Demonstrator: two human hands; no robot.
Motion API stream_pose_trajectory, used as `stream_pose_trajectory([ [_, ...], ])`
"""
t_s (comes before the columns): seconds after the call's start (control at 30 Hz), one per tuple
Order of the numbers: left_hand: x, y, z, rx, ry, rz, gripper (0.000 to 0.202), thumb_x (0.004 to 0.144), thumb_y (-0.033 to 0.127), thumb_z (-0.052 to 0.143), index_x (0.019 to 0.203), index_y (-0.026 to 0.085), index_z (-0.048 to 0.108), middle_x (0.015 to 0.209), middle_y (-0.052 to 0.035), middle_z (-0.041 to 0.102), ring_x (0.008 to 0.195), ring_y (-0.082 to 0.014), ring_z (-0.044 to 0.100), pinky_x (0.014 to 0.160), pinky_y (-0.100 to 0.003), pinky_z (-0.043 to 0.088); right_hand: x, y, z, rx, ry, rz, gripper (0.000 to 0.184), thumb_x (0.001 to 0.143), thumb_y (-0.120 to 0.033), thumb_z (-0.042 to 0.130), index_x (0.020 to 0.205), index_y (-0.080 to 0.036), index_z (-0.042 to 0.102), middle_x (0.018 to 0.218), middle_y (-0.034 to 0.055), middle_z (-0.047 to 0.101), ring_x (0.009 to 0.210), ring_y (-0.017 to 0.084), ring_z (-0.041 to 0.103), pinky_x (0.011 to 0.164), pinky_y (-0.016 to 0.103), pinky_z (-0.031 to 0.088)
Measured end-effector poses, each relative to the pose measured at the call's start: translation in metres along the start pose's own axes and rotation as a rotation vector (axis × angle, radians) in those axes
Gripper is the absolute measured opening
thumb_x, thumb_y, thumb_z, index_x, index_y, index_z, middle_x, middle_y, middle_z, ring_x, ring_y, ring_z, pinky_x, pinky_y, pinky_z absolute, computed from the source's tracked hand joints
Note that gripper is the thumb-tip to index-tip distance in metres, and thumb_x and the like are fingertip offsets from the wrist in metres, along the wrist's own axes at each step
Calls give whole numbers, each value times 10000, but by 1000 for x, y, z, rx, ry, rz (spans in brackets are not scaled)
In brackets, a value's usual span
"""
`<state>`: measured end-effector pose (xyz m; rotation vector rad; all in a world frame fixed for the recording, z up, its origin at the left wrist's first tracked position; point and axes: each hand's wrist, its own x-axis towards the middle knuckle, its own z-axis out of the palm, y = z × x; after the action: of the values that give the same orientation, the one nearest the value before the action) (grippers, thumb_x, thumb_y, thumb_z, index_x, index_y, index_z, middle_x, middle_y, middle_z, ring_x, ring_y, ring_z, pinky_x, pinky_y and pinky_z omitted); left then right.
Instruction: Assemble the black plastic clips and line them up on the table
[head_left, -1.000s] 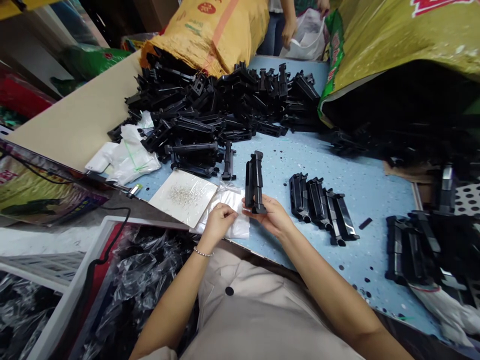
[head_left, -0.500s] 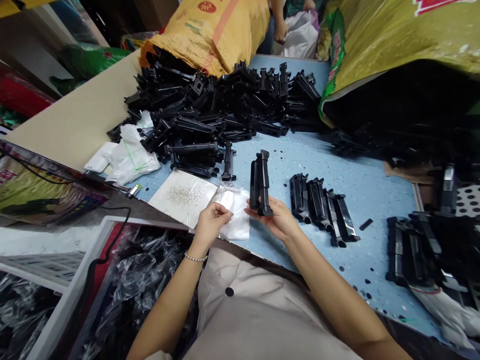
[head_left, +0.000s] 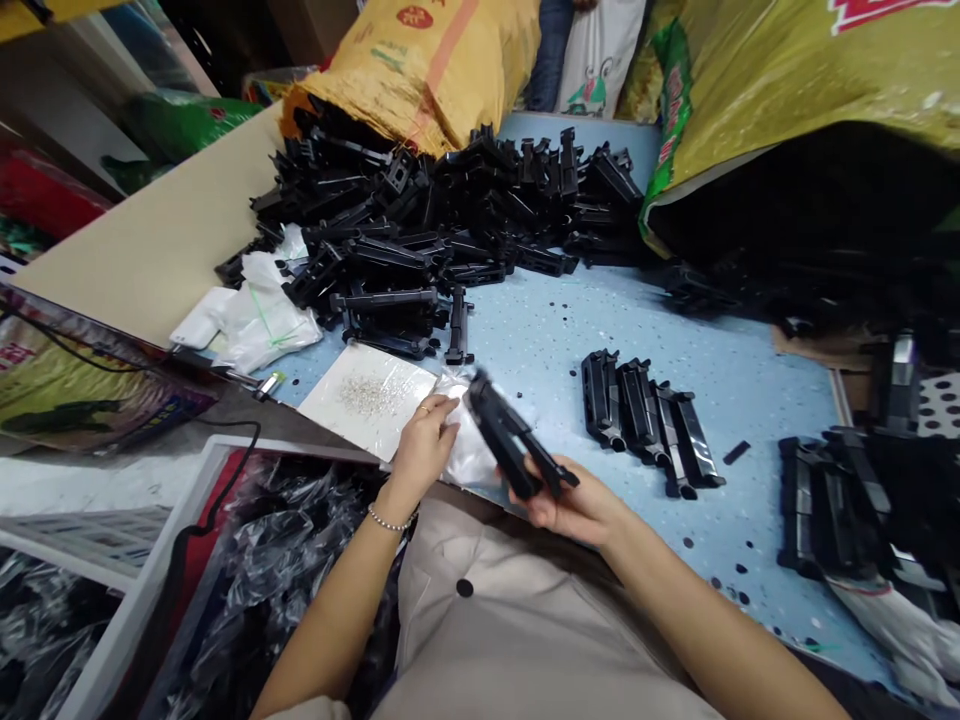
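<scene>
Blue tabletop [head_left: 540,325], heaped black parts [head_left: 382,245], plastic bags [head_left: 469,455]

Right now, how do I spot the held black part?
Find the blue tabletop, then the right hand at its near edge. The black part slants there, the only one in a grip, unlike the heap beyond and the row to its right.

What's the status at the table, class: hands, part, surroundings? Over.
Right hand holding black part, tilted. Left hand at plastic bag, contact unclear. Heap of black parts beyond both hands.

Smooth, slightly glossy plastic part [head_left: 499,438]; shiny film bags [head_left: 466,448]
</scene>
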<state>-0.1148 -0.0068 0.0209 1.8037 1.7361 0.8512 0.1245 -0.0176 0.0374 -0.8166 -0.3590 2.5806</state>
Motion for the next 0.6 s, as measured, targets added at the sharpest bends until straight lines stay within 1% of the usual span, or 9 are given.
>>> stream_pose_trajectory([
  [0.07,1,-1,-4,-35,-24,3,507,817,64,487,1301,198,557,1332,-107,533,1125,-207,595,969,-338,503,0,11,-8,101,-79,153,228,833,-322,693,939,-130,632,769,48,673,523,61,557,508,157,513],
  [0.17,-9,11,-15,-45,-92,90,608,835,50,457,1414,231,436,1433,-113,450,1220,-214,542,1020,-349,479,14,17,-17,187,-148,208,269,855,-341,671,987,-112,621,749,31,652,521,39,530,488,106,483],
  [0.27,-24,40,-20,-106,-259,291,654,874,47,412,1484,260,310,1473,-108,408,1296,-220,485,1058,-370,460,31,12,-14,62,-84,94,254,836,-351,677,915,-112,645,705,24,636,505,45,511,472,118,471],
  [0.33,-32,61,-17,-142,-358,392,677,890,43,390,1511,259,233,1495,-114,378,1324,-221,459,1070,-372,455,37,10,-4,-87,25,-32,204,820,-335,683,823,-134,653,650,3,613,497,60,514,468,144,472],
  [0.37,-35,70,-15,-143,-378,411,676,895,51,397,1516,250,217,1496,-123,372,1329,-225,455,1072,-373,455,37,9,3,-189,92,-116,184,820,-326,678,795,-145,654,632,-8,604,504,71,525,469,158,473],
  [0.43,-38,83,-16,-127,-350,414,628,905,87,431,1497,231,276,1439,-137,436,1289,-228,496,1052,-373,474,29,8,18,-432,184,-290,149,824,-313,667,836,-165,672,665,-13,619,573,101,570,511,192,495],
  [0.5,-42,89,-33,-100,-288,381,528,914,146,474,1429,237,410,1321,-118,547,1201,-215,564,1024,-362,493,13,0,30,-717,143,-404,190,843,-319,645,979,-192,685,787,2,666,700,141,624,619,250,537],
  [0.57,-51,83,-69,-41,-252,294,428,911,217,509,1335,273,530,1236,-81,617,1133,-205,607,1008,-345,495,-4,-19,32,-991,47,-430,268,890,-306,585,1133,-225,662,967,34,699,869,188,656,776,335,555],
  [0.6,-58,74,-92,11,-257,215,403,896,264,538,1297,294,568,1232,-64,633,1122,-210,616,1001,-340,495,-11,-34,28,-1151,66,-460,291,924,-284,527,1184,-232,647,1053,54,698,951,209,655,848,381,543],
])
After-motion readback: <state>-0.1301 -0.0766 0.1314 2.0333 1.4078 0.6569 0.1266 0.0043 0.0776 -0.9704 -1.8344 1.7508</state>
